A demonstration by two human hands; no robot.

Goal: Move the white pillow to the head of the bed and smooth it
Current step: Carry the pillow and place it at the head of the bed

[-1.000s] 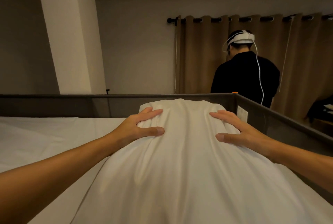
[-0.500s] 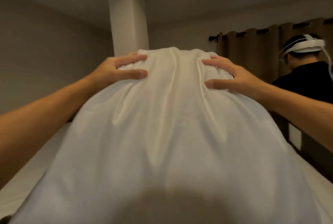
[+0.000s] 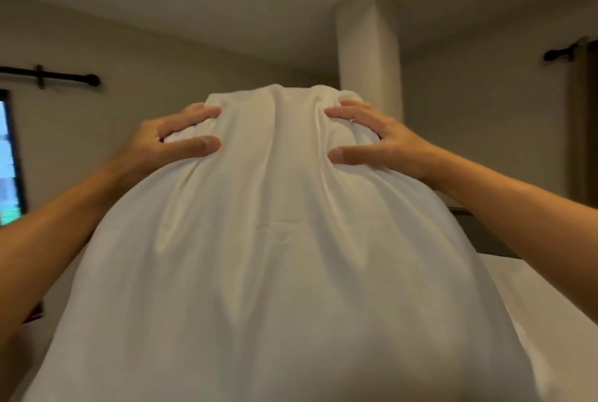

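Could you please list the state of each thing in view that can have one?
White pillow: lifted in front of the camera, gripped at both sides near its far end, fabric creased.
Left hand: closed on the pillow's left side, fingers digging in.
Right hand: closed on the pillow's right side, fingers digging in.
Bed: white surface, mostly hidden behind the pillow.
Curtain: pulled to the right edge.

Pillow (image 3: 284, 256) plain white; walls beige; curtain rod (image 3: 48, 76) black; bed frame (image 3: 479, 230) perhaps dark grey.
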